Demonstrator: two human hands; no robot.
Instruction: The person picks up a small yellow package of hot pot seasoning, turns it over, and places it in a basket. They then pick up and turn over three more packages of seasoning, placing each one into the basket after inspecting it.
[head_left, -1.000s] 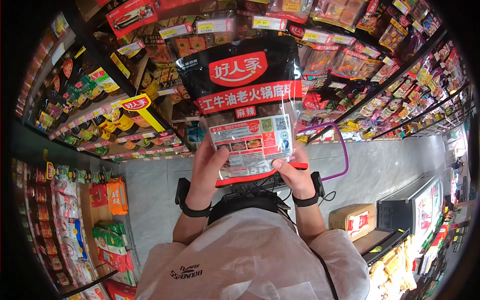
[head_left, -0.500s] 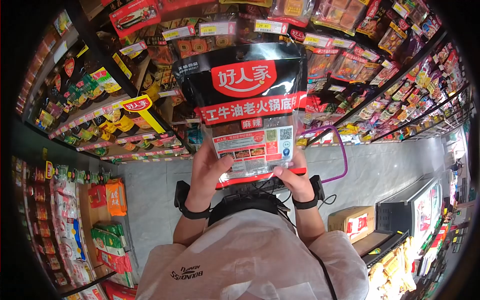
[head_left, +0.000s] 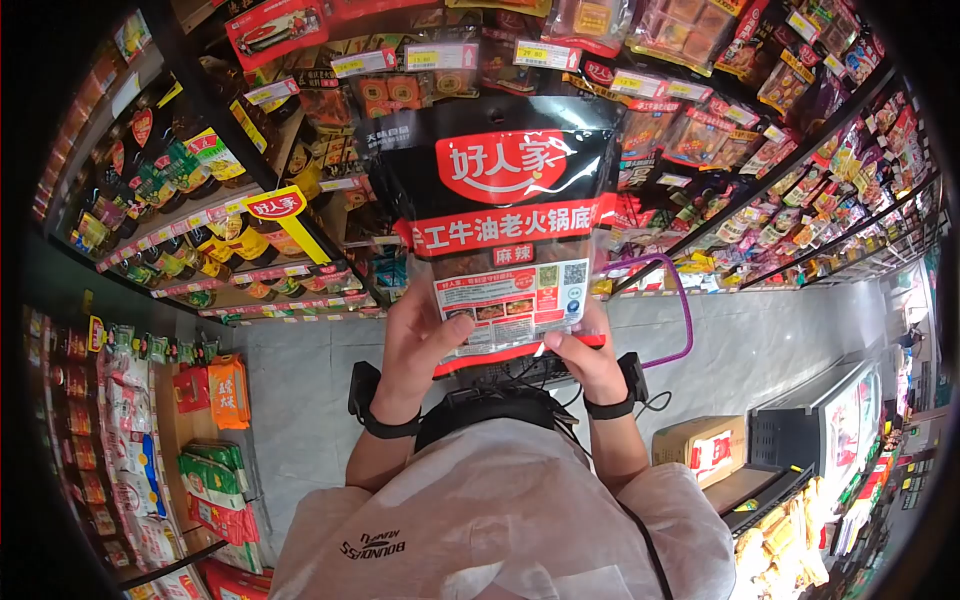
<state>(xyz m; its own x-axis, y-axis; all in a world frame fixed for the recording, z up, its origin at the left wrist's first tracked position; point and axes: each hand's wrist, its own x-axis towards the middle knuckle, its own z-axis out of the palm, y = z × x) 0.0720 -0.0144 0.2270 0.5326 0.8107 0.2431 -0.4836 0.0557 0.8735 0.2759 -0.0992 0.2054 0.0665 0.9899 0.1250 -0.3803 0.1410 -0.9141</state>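
A big black and red food pouch (head_left: 505, 215) with white Chinese lettering and a clear lower panel is held upright in front of me with both hands. My left hand (head_left: 420, 345) grips its lower left edge, thumb across the label. At the lower right corner my right hand (head_left: 585, 360) pinches the red bottom seam. Both wrists wear black bands. The pouch hides the shelf behind it.
Store shelves (head_left: 250, 210) packed with sauces and packets surround me on the left, top and right. A purple basket handle (head_left: 680, 300) shows behind the pouch. A cardboard box (head_left: 700, 445) and a black crate (head_left: 800, 435) stand on the floor at right.
The pouch has moved slightly up and to the right, with both hands still gripping its bottom edge.
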